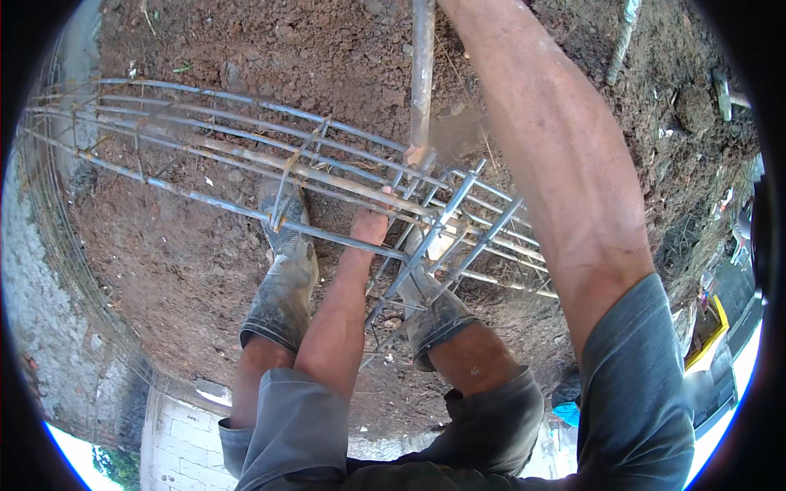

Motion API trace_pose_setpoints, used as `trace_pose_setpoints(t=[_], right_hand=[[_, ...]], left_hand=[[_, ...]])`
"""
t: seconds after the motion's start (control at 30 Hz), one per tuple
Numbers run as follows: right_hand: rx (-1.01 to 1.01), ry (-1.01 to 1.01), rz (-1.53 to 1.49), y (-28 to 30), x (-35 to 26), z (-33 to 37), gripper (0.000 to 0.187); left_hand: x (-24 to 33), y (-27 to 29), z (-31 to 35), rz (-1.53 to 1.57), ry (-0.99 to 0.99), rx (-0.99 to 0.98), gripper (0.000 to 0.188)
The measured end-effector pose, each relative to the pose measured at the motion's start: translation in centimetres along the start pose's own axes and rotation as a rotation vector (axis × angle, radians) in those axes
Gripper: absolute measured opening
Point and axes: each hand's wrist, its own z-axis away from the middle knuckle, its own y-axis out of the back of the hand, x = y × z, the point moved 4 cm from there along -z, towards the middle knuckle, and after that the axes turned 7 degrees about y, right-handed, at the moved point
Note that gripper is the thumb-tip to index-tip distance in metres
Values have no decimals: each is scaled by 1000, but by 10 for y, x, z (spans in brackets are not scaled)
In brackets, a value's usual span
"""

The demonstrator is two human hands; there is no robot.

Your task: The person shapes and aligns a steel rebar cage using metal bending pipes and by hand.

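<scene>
A long cage of steel reinforcing bars (205, 195) runs across from the left, its bars tied by rectangular stirrups. My left hand (370, 225) reaches in among the bars near its right part, closed round the steel; bars partly hide the fingers. There, shorter bars (442, 225) cross the cage at a slant. My right forearm (548, 123) stretches over the right side to the top edge, its hand out of view. A wooden-looking pole (422, 74) comes down from the top edge to the cage. A small skin-coloured patch at its lower end cannot be made out.
My boots (288, 274) stand on brown soil (164, 254) beneath the cage. A ribbed bar (624, 41) and a hammer-like tool (724, 96) lie at upper right. A grey concrete surface (61, 344) borders the left; a yellow-edged container (711, 335) stands at right.
</scene>
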Motion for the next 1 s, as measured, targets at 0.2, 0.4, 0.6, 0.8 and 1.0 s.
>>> trace_pose_setpoints(t=[0.2, 0.4, 0.6, 0.8, 1.0], right_hand=[[133, 140, 187, 2, -4, 7, 42], [125, 1, 99, 5, -17, 24, 38], [48, -63, -8, 5, -11, 29, 35], [46, -172, -502, -24, 37, 1, 48], [-5, 68, -620, -16, 35, -4, 46]], left_hand=[[63, 79, 58, -18, 206, -21, 43], [224, 170, 109, 151, 302, -167, 31], [390, 163, -41, 154, -353, 317, 54], [422, 155, -127, -111, -242, 441, 60], [452, 151, -124, -441, -379, 549, 60]])
